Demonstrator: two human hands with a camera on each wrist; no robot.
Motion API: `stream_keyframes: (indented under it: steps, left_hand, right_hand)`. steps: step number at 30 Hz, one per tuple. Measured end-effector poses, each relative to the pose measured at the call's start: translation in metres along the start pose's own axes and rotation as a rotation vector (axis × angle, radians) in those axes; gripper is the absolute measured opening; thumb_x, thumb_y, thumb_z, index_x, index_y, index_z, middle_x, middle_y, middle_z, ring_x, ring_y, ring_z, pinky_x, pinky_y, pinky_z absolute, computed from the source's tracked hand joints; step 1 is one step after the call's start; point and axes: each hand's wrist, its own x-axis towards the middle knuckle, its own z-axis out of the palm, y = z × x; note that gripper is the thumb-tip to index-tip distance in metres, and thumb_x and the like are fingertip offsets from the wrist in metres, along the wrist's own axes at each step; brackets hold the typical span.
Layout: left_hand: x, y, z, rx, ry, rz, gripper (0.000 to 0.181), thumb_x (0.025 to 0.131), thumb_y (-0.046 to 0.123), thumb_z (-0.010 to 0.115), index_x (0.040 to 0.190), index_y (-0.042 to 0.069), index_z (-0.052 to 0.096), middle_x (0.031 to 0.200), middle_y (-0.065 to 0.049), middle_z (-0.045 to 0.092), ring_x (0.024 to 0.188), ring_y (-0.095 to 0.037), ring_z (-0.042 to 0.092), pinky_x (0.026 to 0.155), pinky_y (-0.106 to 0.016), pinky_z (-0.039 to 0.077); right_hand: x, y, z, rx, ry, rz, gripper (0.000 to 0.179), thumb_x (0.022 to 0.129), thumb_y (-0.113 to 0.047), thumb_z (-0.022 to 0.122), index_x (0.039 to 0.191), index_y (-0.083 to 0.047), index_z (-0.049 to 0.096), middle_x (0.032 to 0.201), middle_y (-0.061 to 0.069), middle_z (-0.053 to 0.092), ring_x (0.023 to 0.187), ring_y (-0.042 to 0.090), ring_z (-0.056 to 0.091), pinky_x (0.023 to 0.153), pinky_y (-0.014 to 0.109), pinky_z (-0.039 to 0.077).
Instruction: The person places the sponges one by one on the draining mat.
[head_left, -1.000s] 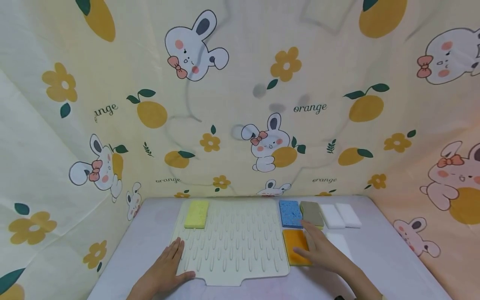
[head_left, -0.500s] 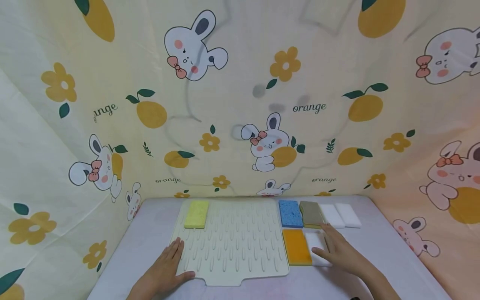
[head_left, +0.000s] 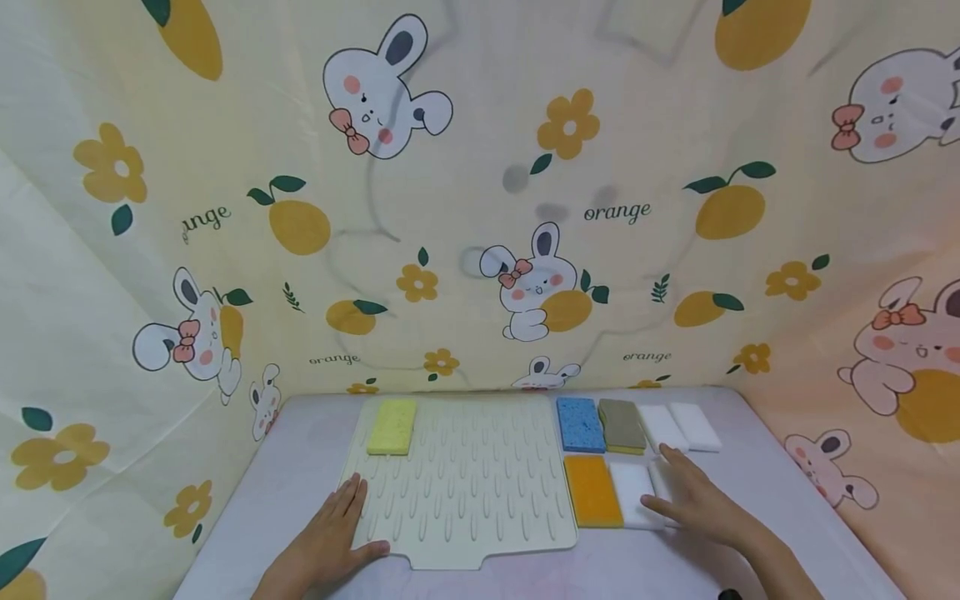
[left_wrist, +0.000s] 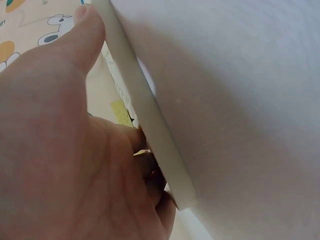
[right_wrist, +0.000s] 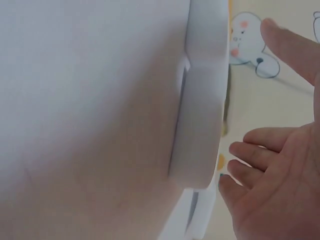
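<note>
My left hand (head_left: 324, 533) rests with straight fingers on the left edge of a cream ridged mat (head_left: 480, 500). The left wrist view shows its thumb and fingers along the mat's rim (left_wrist: 150, 115). A yellow sponge (head_left: 392, 427) lies at the mat's back left. Above the front row of sponges, my right hand (head_left: 701, 504) is spread and holds nothing. It partly hides a white sponge (head_left: 657, 485). Left of that lie another white sponge (head_left: 632, 496) and an orange sponge (head_left: 592, 492). In the right wrist view the fingers are apart from the nearest white sponge (right_wrist: 197, 130).
Behind these, a blue sponge (head_left: 580, 425), a grey-brown sponge (head_left: 622, 425) and two white sponges (head_left: 662, 427) (head_left: 695, 427) form a back row. A printed curtain (head_left: 450, 183) surrounds the pale table (head_left: 780, 483) at the back and sides.
My right hand has moved right, from over the orange sponge to over the white sponges, uncovering the orange one. The left hand stays in place on the mat. The head view tilts slightly.
</note>
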Motion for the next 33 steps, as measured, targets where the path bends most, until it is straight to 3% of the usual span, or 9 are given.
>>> stream_keyframes:
  steps: [9,18,26,33]
  left_hand:
    - [-0.001,0.001,0.000,0.003,0.000,0.000,0.119,0.090,0.074,0.070,0.164,-0.011,0.029,0.173,-0.031,0.022,0.162,-0.046,0.022,0.131,-0.060,0.021]
    - [-0.002,0.001,-0.001,0.010,-0.015,-0.009,0.120,0.090,0.075,0.069,0.164,-0.010,0.028,0.174,-0.030,0.021,0.162,-0.045,0.021,0.131,-0.060,0.021]
    - [0.000,-0.001,0.000,0.007,0.002,0.019,0.118,0.091,0.073,0.070,0.163,-0.011,0.029,0.173,-0.032,0.022,0.161,-0.046,0.022,0.131,-0.060,0.022]
    - [-0.001,0.001,-0.002,0.009,0.001,0.019,0.118,0.091,0.072,0.071,0.163,-0.011,0.029,0.173,-0.032,0.022,0.161,-0.047,0.023,0.130,-0.060,0.023]
  right_hand:
    - [0.002,0.017,-0.008,-0.008,-0.052,0.021,0.109,0.092,-0.044,0.084,0.160,0.019,0.025,0.166,0.044,0.019,0.150,0.066,0.021,0.117,0.082,0.021]
    - [0.000,0.031,-0.013,0.026,-0.172,0.155,0.119,0.090,-0.051,0.085,0.165,0.011,0.015,0.167,0.044,0.010,0.151,0.068,0.015,0.119,0.081,0.017]
    - [-0.008,0.036,-0.018,0.020,-0.149,0.096,0.123,0.086,-0.044,0.091,0.165,0.012,0.015,0.165,0.046,0.012,0.148,0.071,0.017,0.117,0.082,0.020]
    - [-0.010,0.036,-0.019,0.053,-0.173,0.106,0.126,0.083,-0.040,0.093,0.166,0.011,0.013,0.166,0.046,0.011,0.149,0.070,0.013,0.118,0.082,0.015]
